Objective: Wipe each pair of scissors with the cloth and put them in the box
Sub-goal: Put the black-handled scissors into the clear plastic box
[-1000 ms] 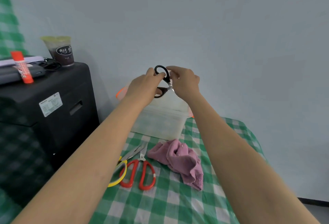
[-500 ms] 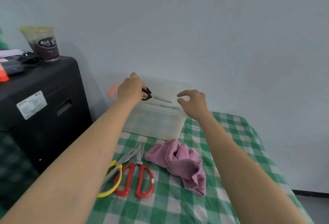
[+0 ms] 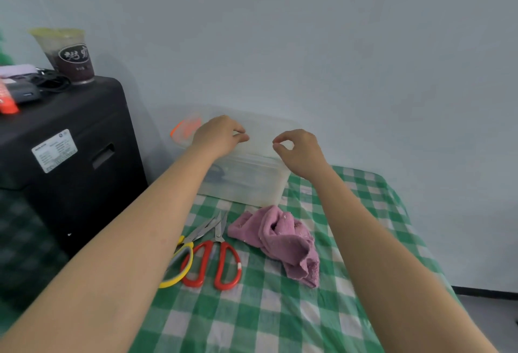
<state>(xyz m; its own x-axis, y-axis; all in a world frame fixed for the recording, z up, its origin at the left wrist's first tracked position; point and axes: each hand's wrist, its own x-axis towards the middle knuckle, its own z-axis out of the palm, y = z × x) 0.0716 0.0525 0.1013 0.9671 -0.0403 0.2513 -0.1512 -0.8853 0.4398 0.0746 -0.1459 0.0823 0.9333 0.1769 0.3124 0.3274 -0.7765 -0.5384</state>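
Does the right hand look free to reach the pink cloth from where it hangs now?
Probably yes. The right hand holds nothing and hovers by the box; the pink cloth lies uncovered just below it, nothing between them.

Two scissors, one cloth, one box, one cup

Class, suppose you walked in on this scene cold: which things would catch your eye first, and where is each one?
Two bare arms reach forward, the left hand and right hand hovering empty over a cloudy plastic box at the table's far edge. Nearer, red-handled scissors lie beside yellow-handled scissors on the green checked tablecloth, with a crumpled pink cloth just to their right.
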